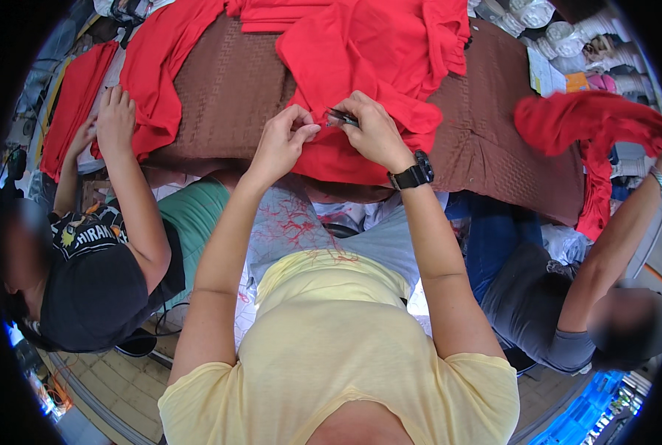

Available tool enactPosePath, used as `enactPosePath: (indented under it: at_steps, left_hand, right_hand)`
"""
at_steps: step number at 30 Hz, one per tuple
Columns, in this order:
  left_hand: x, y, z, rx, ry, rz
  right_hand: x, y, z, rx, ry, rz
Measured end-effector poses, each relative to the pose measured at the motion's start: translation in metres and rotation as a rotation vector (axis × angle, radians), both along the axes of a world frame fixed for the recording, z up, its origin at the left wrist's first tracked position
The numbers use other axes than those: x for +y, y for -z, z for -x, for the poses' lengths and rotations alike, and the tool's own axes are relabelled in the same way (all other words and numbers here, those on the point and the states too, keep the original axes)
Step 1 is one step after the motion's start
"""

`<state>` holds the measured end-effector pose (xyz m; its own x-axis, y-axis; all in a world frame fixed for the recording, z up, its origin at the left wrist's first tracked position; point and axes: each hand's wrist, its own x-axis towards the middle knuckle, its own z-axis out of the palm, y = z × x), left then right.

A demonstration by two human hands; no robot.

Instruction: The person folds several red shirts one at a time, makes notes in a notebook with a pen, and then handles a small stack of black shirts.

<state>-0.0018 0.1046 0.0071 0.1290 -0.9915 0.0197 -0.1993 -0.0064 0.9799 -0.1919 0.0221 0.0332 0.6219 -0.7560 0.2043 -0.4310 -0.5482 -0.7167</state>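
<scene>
A yellow-shirted torso [331,348] fills the lower frame; above centre, the left hand [282,141] pinches red cloth [360,67] while the right hand [371,130] grips small snips [342,116] pointing leftward toward it.

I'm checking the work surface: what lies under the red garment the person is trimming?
Under the red garment lies a brown textured cover, spread over the table. The right hand holds a small dark tool at the cloth; the left hand pinches it. The tabletop itself is hidden.
</scene>
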Motion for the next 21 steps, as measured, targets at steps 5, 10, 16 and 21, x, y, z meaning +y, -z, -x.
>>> enactPosePath:
  at_steps: [5, 10, 16, 21]
  left_hand:
    - [0.010, 0.014, -0.003, -0.025, 0.010, -0.016]
    - [0.015, 0.011, 0.000, 0.174, 0.025, 0.052]
    - [0.024, 0.000, 0.001, 0.207, 0.074, 0.059]
    - [0.025, -0.007, 0.004, 0.197, 0.117, 0.049]
  right_hand:
    - [0.023, -0.003, -0.004, -0.246, 0.241, 0.047]
    - [0.050, 0.008, 0.000, -0.286, -0.005, -0.603]
    - [0.054, 0.015, -0.004, -0.427, -0.033, -1.091]
    - [0.049, 0.022, -0.006, -0.466, -0.041, -1.125]
